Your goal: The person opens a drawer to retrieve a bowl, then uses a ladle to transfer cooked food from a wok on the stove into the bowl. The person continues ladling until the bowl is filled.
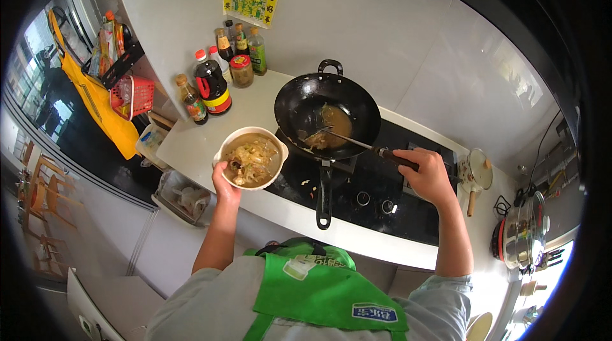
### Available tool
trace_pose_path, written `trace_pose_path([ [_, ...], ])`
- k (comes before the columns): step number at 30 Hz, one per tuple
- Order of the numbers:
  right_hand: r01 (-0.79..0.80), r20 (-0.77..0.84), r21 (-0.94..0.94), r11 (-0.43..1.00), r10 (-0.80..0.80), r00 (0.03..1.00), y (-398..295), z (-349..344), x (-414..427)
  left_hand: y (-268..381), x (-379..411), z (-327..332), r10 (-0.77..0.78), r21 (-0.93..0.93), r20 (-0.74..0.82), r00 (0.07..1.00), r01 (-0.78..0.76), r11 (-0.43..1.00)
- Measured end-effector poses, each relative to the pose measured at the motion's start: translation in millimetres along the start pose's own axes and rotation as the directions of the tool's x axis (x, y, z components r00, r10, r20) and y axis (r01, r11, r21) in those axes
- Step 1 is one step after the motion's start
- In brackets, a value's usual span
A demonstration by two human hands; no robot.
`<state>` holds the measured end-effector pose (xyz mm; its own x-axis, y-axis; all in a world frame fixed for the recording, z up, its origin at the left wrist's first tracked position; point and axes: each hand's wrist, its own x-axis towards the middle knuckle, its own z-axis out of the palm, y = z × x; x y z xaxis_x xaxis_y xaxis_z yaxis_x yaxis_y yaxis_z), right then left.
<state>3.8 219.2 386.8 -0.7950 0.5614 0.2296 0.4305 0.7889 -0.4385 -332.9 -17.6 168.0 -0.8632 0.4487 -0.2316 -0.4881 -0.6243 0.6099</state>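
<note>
My left hand (pixel 225 183) holds a white two-handled bowl (pixel 275 182) by its left side, in front of the counter's edge. Cooked vegetables in broth (pixel 253 159) fill much of it. My right hand (pixel 423 173) grips the dark wooden handle of a metal cooking utensil (pixel 356 141), whose far end is in the black wok (pixel 296 97). Brown liquid (pixel 339 123) with some food bits lies at the bottom of the wok. The wok sits over the left part of the black glass gas hob (pixel 397 216), its long handle (pixel 324 197) pointing towards me.
Sauce bottles (pixel 210 83) and a red-lidded jar (pixel 242 72) stand at the back left of the counter (pixel 186 135). A lined bin (pixel 184 197) is below left. On the right are a small enamel pot (pixel 478 171) and a glass-lidded steamer (pixel 521 236). Food scraps (pixel 311 189) lie on the hob.
</note>
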Motion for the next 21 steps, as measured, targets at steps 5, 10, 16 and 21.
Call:
trace_pose_path([
  [5, 0.031, -0.076, 0.174, 0.984, -0.018, 0.997, 1, 31, 0, -9, 5, -9, -0.024, -0.002, 0.029, 0.999, 0.024, 1.0],
  [10, 0.035, -0.056, 0.156, 0.987, -0.027, 0.998, 11, 25, -12, -9, -5, -1, -0.001, 0.022, -0.019, 1.0, 0.001, 1.0],
  [16, 0.038, -0.032, 0.053, 0.998, -0.036, 0.999, 25, -12, -27, -17, -3, -6, -0.014, 0.014, -0.037, 0.999, 0.014, 1.0],
  [21, -0.037, -0.156, 0.053, 0.998, 0.045, 0.987, 33, 4, -14, -21, -2, -5, -0.022, 0.011, -0.064, 0.998, 0.022, 1.0],
])
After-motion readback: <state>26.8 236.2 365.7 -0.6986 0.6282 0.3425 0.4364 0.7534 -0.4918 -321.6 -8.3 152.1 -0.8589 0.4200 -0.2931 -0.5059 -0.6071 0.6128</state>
